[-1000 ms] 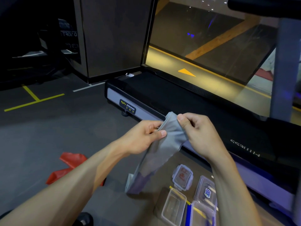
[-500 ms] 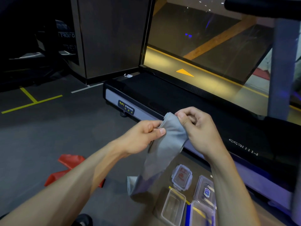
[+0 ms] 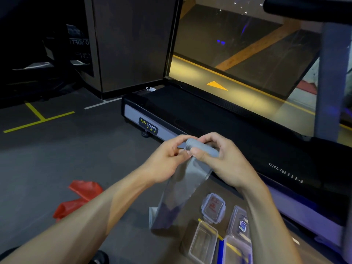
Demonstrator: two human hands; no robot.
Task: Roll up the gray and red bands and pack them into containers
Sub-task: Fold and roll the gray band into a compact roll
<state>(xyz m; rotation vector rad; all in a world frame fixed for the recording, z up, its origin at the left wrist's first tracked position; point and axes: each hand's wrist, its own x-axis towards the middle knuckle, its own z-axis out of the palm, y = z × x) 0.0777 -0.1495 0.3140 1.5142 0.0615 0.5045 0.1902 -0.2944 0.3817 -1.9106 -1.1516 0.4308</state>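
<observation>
Treadmill [image 3: 219, 119] deck runs across behind the hands, glass wall beyond. Red band [image 3: 83, 197] lies crumpled on the floor at left, partly behind the left forearm. Two open containers [image 3: 204, 242] and two lids [image 3: 213, 206] sit on the floor lower right; the right forearm covers part of them and the nearest one is cut off by the frame edge. Both hands raised together mid-frame: left hand [image 3: 167, 159] and right hand [image 3: 219, 159] each pinch the rolled top of the gray band [image 3: 202, 148], its tail hanging to the floor.
</observation>
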